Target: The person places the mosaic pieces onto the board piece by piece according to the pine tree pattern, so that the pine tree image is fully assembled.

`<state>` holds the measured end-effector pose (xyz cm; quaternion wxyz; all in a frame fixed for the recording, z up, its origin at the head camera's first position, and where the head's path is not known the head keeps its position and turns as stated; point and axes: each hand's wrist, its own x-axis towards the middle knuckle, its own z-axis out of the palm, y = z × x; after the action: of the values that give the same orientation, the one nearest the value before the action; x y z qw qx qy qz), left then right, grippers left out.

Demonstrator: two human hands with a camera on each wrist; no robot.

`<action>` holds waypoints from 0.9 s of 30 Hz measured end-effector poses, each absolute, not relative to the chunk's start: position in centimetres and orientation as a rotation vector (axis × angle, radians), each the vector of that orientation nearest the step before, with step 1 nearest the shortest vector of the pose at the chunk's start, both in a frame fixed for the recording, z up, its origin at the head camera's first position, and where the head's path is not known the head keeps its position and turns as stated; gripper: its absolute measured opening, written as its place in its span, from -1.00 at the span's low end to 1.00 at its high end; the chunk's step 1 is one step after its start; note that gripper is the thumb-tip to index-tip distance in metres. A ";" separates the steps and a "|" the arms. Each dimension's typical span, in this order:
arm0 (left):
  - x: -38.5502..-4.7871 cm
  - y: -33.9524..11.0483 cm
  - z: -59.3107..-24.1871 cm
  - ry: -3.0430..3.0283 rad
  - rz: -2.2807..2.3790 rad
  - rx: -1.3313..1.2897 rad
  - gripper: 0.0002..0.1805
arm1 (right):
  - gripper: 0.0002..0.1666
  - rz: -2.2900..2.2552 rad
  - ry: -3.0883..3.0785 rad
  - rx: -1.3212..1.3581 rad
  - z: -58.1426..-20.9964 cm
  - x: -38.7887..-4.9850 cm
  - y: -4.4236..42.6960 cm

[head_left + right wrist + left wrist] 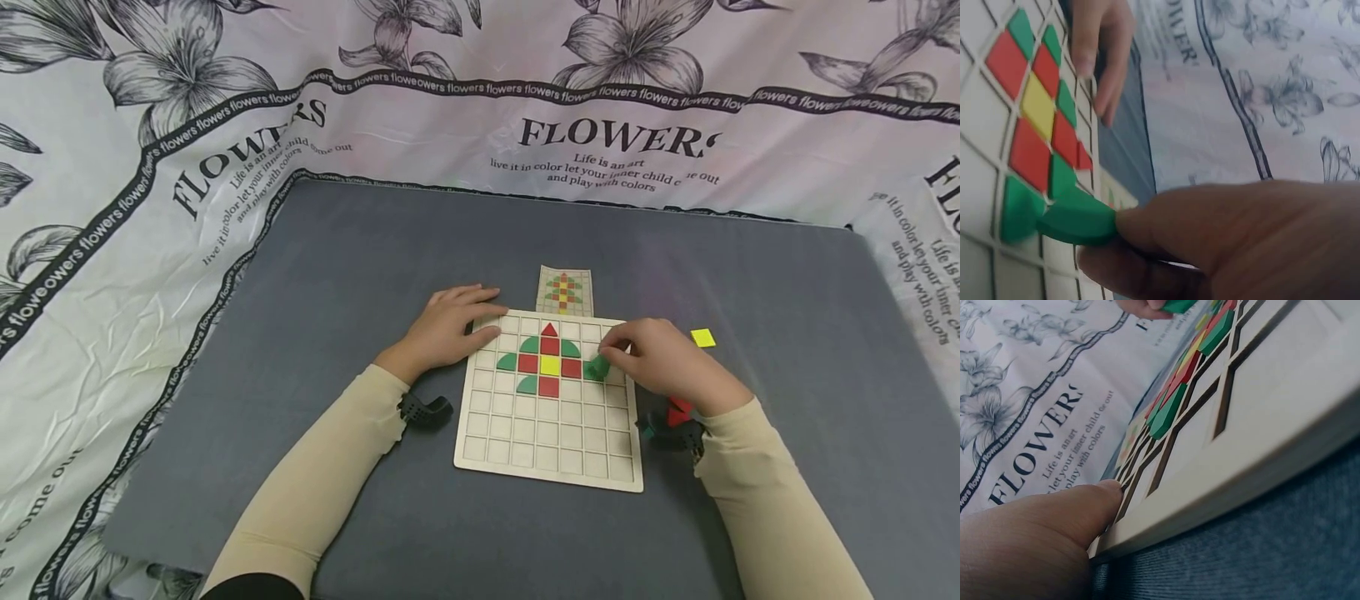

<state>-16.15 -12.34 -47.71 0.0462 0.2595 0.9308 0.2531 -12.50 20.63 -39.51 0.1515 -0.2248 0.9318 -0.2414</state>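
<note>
Grey surface [360, 267] carries a pale gridded board [525, 460], its far half set with red, green and yellow pieces [550, 366]. Left hand [442, 325]: fingers extended, resting at board's far left corner. Right hand [663, 358]: over board's right side, fingertips pinching. Printed card [564, 292]: at board's far edge. Green piece [1079, 219]: in the right hand's pinch.

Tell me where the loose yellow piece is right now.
In the head view, the loose yellow piece lies on the grey table, right of the gridded board, just beyond the right hand.
</note>
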 end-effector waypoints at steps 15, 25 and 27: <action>-16.1 -12.2 -47.6 2.846 0.776 0.793 -0.50 | -0.86 -0.693 2.548 -0.885 -40.9 -11.6 18.6; -16.2 -12.3 -47.6 2.833 0.778 0.805 -0.50 | -0.88 -0.668 2.610 -0.940 -41.6 -11.3 17.9; -16.1 -12.3 -47.6 2.832 0.783 0.804 -0.50 | -0.89 -0.644 2.626 -0.934 -41.7 -11.3 17.7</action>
<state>-16.14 -12.33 -47.63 0.0474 0.2636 0.9286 0.2568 -11.25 17.72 -41.75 0.1402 -0.3232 0.9089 -0.2231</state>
